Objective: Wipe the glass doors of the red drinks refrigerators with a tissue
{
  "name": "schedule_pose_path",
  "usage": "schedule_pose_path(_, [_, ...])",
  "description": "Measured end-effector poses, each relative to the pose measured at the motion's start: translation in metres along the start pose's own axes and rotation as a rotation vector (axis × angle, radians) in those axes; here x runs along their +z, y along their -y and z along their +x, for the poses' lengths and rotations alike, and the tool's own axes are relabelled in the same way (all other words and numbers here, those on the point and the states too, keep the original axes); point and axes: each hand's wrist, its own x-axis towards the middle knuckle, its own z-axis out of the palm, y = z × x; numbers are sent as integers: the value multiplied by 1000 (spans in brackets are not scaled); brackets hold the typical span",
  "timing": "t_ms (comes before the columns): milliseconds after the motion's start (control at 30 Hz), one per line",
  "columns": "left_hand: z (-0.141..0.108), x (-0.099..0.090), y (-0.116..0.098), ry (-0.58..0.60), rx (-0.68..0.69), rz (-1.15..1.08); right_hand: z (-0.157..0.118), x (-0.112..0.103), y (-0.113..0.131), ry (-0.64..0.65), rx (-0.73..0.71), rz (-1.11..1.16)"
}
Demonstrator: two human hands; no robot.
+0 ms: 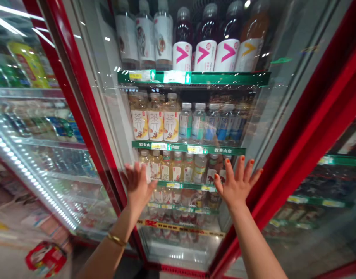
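Note:
Both hands are raised, backs toward me, in front of a red-framed glass drinks cooler. My left hand (138,186) has its fingers apart, near the lower left of the glass door, and holds nothing. My right hand (237,182) is spread wide near the right side, empty too. Whether either palm touches the glass cannot be made out. Behind the glass, tea bottles with white and yellow labels (155,124) stand on the second shelf, beside smaller blue-labelled bottles (212,126). Dark bottles with pink marks (206,56) stand on the top shelf.
A second cooler (47,93) with lit shelves stands at the left. Thick red door frames (308,128) run along the right, with more shelves (334,159) beyond. A red package (46,259) lies low at the bottom left.

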Motion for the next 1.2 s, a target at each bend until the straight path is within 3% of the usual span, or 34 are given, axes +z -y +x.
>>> schedule_pose_path(67, [31, -8, 2, -49, -139, -33, 0, 0, -2, -4, -9, 1])
schedule_pose_path(133, [58, -9, -16, -83, -215, -78, -1, 0, -3, -13, -16, 3])
schedule_pose_path(200, [61, -3, -41, -51, -166, -73, -1, -1, -5, -19, -21, 12])
schedule_pose_path(267, [42, 4, -57, -9, -36, -47, -1, -1, -5, -27, -20, 24])
schedule_pose_path(333, [17, 7, -53, 8, 50, -20, -1, -1, -6, -26, -13, 29])
schedule_pose_path(400, [10, 3, -36, -11, -28, -4, -1, -1, -5, -23, -18, 30])
schedule_pose_path(467, [28, -4, -23, -65, -201, -18, -1, -1, -4, -25, -25, 39])
schedule_pose_path(533, [56, -9, -27, -92, -281, -47, 0, -2, -4, -37, -15, 54])
schedule_pose_path(600, [67, -6, -47, -54, -181, -60, 0, -2, -4, -48, -2, 63])
schedule_pose_path(700, [31, 8, -71, 52, 82, -59, 0, -1, -4, -56, -17, 47])
schedule_pose_path(767, [-5, 8, -62, 81, 110, -46, -1, -1, -3, -48, -33, 22])
schedule_pose_path(833, [-14, 0, -36, 69, -42, -10, 0, -2, -2, -42, -37, -4])
schedule_pose_path(900, [13, -10, -15, 10, -229, -12, 2, -2, -1, -42, -27, -28])
schedule_pose_path(967, [54, -15, -17, -65, -300, -65, 4, -3, -1, -45, -27, -44])
schedule_pose_path(1033, [77, -11, -41, -49, -203, -97, 5, -4, -1, -43, -37, -48])
schedule_pose_path(1067, [75, -6, -57, -36, -116, -99, 5, -5, -1, -43, -44, -45])
schedule_pose_path(1133, [45, 6, -84, -12, 76, -77, 5, -6, -1, -50, -53, -34])
schedule_pose_path(1200, [-4, 16, -90, -5, 208, -44, 4, -5, -1, -55, -44, -24])
